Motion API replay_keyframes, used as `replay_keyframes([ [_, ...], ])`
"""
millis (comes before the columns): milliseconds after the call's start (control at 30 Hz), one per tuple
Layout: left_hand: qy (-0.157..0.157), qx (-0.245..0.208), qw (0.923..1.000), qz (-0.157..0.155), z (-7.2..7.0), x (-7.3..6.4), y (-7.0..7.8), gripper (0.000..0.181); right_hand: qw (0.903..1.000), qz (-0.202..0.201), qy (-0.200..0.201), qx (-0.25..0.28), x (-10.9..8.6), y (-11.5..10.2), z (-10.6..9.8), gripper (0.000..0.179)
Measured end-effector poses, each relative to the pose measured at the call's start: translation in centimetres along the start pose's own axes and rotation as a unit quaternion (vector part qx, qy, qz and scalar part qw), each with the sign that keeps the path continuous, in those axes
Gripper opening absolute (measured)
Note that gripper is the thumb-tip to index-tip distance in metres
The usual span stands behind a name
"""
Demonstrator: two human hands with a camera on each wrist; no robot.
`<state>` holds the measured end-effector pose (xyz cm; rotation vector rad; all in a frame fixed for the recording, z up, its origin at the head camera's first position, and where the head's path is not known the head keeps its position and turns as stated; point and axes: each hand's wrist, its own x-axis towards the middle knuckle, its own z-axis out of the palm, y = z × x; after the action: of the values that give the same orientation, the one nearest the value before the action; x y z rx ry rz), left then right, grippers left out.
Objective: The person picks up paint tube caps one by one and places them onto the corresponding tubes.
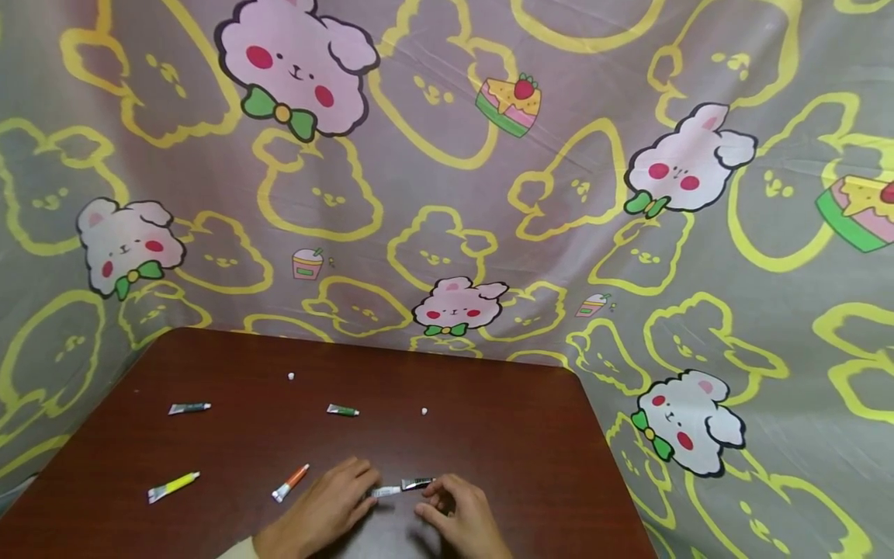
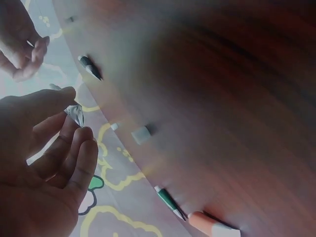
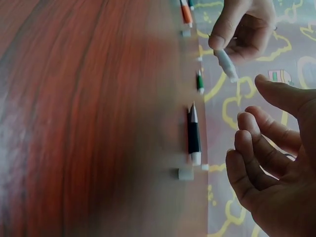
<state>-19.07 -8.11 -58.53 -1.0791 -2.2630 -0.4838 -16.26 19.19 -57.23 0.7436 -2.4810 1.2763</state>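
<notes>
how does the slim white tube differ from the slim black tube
Colour: the slim white tube is pale; the slim black tube is dark. Pose: the white tube is pinched in the left hand, above the glossy reddish-brown table, while the black tube lies on it. Both are small, narrow tubes.

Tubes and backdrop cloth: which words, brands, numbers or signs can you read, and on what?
No word, brand or number is readable.
Black tube: pale marks, too small.
Yellow tube, orange tube, green tube, dark tube: any print too small.
White tube: any print too small or blurred.
Backdrop cloth: cartoon pictures, no legible text.
</notes>
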Motion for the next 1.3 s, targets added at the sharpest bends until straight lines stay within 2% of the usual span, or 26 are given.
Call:
replay_keyframes([
  [267,-0.03,0.018,0.9981,-0.051,-0.1,-0.2,-0.6,0.029,0.9993,-0.018,0.024,-0.021,-0.9,1.0,-0.7,0.021],
  [567,0.008,0.038,0.9973,-0.063,0.9,-0.8,-1.7,0.032,0.9975,-0.019,0.036,-0.057,-2.1,2.1,-1.5,0.025],
  [867,0.002,0.061,0.9908,-0.121,1.0,-1.0,-1.7,0.033,0.9979,0.028,0.019,-0.056,-2.8,2.6,-2.4,0.023],
  [1167,-0.009,0.06,0.9898,-0.129,0.8,-1.0,-1.7,0.031,0.9967,0.034,0.029,-0.069,-3.3,2.7,-3.1,0.027],
  [1300,-0.022,0.052,0.9892,-0.135,0.8,-1.0,-1.9,0.029,0.9954,0.054,0.017,-0.077,-3.2,2.7,-3.6,0.028],
])
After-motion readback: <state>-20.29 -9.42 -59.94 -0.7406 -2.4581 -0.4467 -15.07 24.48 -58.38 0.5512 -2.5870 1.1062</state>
